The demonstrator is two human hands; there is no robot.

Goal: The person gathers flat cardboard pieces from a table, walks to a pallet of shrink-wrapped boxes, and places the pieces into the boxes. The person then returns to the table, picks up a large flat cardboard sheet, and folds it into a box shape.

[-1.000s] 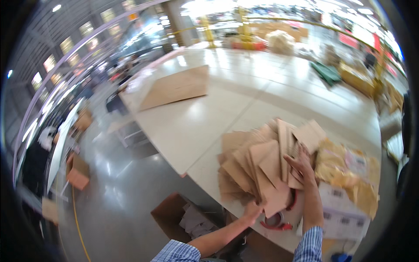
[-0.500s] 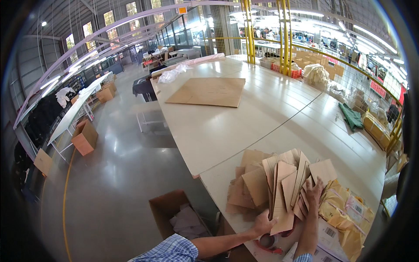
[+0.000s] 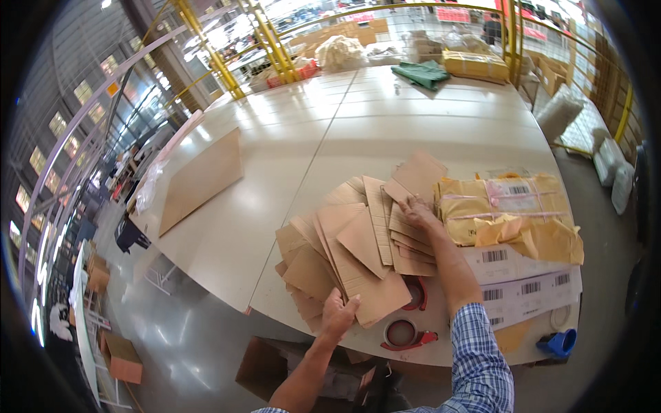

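Note:
A loose pile of flat brown cardboard pieces (image 3: 361,241) is fanned out at the near part of the table. My left hand (image 3: 339,314) grips the near edge of some pieces, with the thumb on top. At the far right of the pile, my right hand (image 3: 418,213) holds the upper edges of several smaller pieces, its fingers bent over them. Some fingertips are hidden under or behind the cardboard. Just below the pile lies a tape roll on a red dispenser (image 3: 401,333), and a second red dispenser (image 3: 415,292) shows partly from under the pieces.
Right of the pile is a yellow wrapped bundle (image 3: 506,206), above white label sheets (image 3: 530,292). A blue tape dispenser (image 3: 558,342) sits at the near right corner. A large cardboard sheet (image 3: 203,179) lies far left, green cloth (image 3: 421,74) far back. Below the table edge stands an open carton (image 3: 258,372).
My view has swung to the right. The cardboard pieces, more upright and bunched before, now lie flatter and more spread, with both hands still on them.

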